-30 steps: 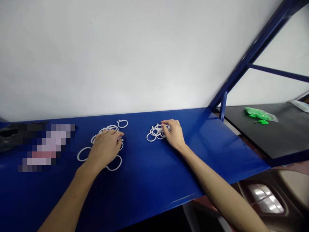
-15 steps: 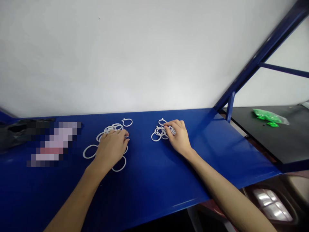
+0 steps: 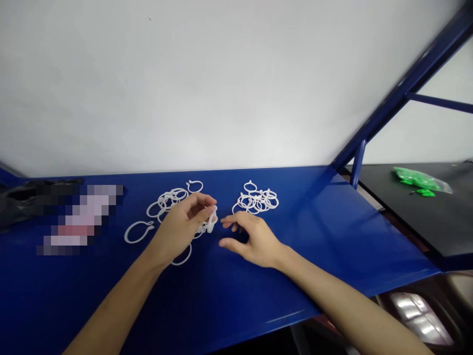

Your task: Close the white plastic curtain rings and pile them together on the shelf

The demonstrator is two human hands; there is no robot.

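Observation:
Two piles of white plastic rings lie on a blue shelf [image 3: 229, 291]. The left pile [image 3: 168, 199] is loose, with larger rings spread around it. The right pile [image 3: 258, 199] is tighter. My left hand [image 3: 181, 227] is raised slightly over the left pile, its thumb and fingers pinched on a white ring [image 3: 211, 220]. My right hand [image 3: 251, 239] hovers just right of that ring, fingers spread and holding nothing, its fingertips close to the held ring. The right pile lies untouched behind my right hand.
A white wall rises behind the shelf. A blue slanted frame post [image 3: 402, 88] stands at the right. Beyond it a black surface [image 3: 414, 217] carries a clear bag of green parts [image 3: 419, 180]. A blurred patch [image 3: 77, 219] and a dark bag [image 3: 15, 204] sit at the left.
My left hand lifted from the left pile with a ring pinched in it. My right hand left the right pile and moved left and nearer, toward the held ring.

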